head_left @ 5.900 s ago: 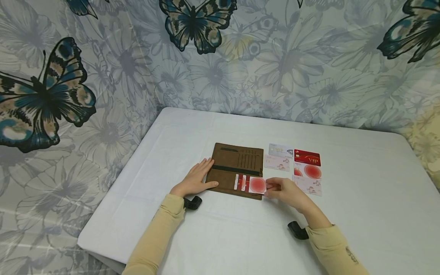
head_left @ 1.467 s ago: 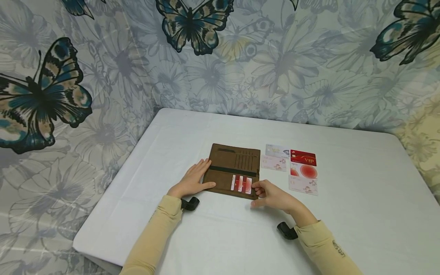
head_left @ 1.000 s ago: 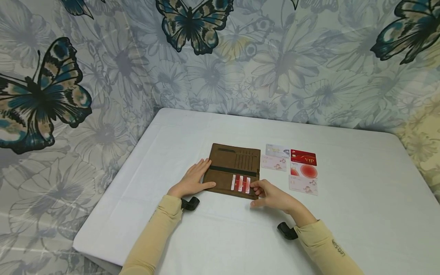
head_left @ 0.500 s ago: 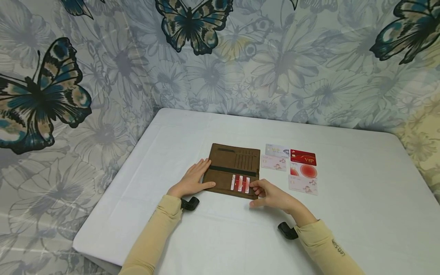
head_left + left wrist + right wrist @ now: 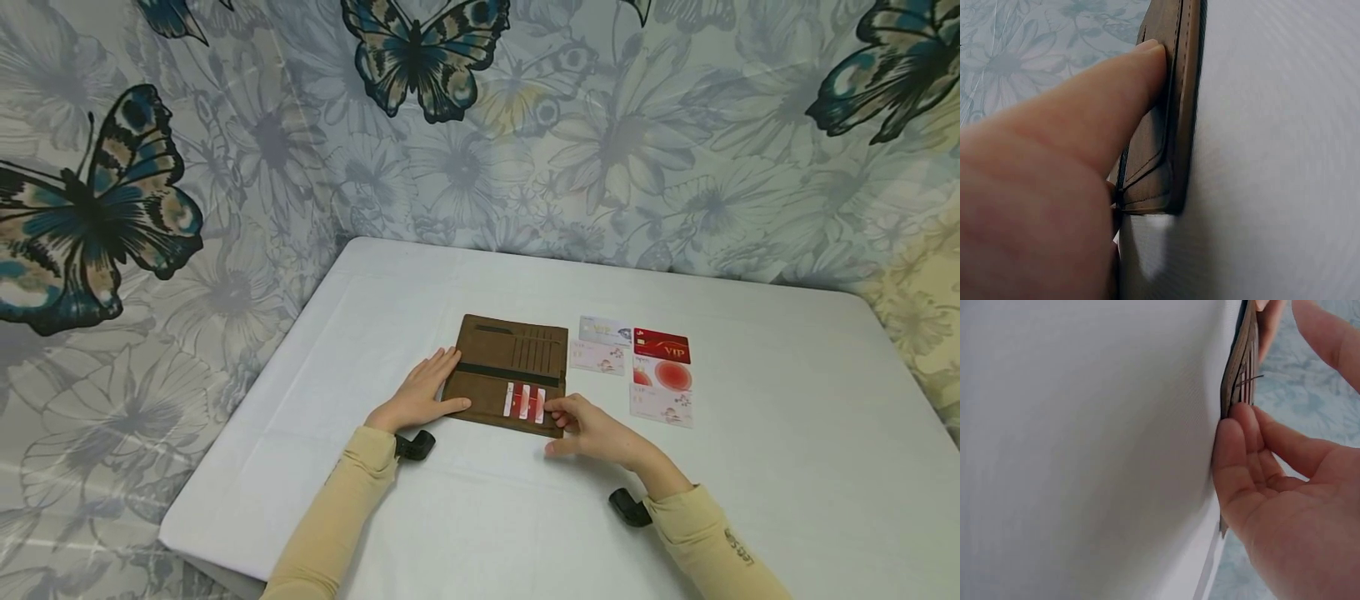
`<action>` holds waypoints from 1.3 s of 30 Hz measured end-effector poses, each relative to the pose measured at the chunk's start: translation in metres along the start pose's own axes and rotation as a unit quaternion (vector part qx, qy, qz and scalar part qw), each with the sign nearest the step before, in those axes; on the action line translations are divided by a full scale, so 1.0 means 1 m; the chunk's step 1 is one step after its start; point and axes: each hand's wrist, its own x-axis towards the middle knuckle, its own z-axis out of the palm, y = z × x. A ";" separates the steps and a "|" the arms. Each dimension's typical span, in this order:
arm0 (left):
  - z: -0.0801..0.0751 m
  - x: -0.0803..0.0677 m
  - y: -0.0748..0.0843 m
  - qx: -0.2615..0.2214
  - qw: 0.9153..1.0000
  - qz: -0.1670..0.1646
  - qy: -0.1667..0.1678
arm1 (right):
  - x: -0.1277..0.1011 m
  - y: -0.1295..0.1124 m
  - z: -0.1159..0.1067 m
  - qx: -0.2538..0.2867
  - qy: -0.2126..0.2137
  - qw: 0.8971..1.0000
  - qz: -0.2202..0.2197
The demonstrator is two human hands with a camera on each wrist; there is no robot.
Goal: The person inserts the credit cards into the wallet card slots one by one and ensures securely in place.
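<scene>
An open brown wallet (image 5: 510, 342) lies flat on the white table. Red and white cards (image 5: 524, 402) stand in its lower right slots, with only narrow strips showing. My left hand (image 5: 420, 393) rests spread on the wallet's left edge; in the left wrist view the thumb (image 5: 1125, 81) presses on the leather by the stitched edge. My right hand (image 5: 596, 429) is at the wallet's right edge, forefinger against the rightmost card. Its thumb stands apart from the fingers, and in the right wrist view the bent fingertips (image 5: 1232, 434) touch the wallet's edge.
To the right of the wallet lie a silver VIP card (image 5: 604, 330), a pale pink card (image 5: 597, 357), a red VIP card (image 5: 662, 345), a card with a red circle (image 5: 672, 375) and another pink card (image 5: 662, 405). A butterfly-patterned wall covering (image 5: 480, 183) hangs behind the table.
The card with a red circle that stuck out from the wallet has slid left into its slot. My right hand moved left with it and its thumb came off the card. The left hand stayed put.
</scene>
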 end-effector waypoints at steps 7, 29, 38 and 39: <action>0.001 0.000 0.001 -0.006 1.000 0.004 0.001 | -0.005 0.001 -0.004 -0.042 -0.013 0.998 -0.037; 0.006 0.003 -0.006 0.001 1.000 -0.001 -0.002 | -0.033 0.023 -0.032 -0.023 -0.015 0.995 -0.091; 0.003 0.001 -0.001 0.004 1.000 0.000 0.007 | -0.040 0.035 -0.060 -0.008 0.068 0.997 -0.040; 0.003 0.001 -0.001 0.003 1.000 0.001 0.007 | -0.042 0.036 -0.064 -0.004 0.077 0.996 -0.033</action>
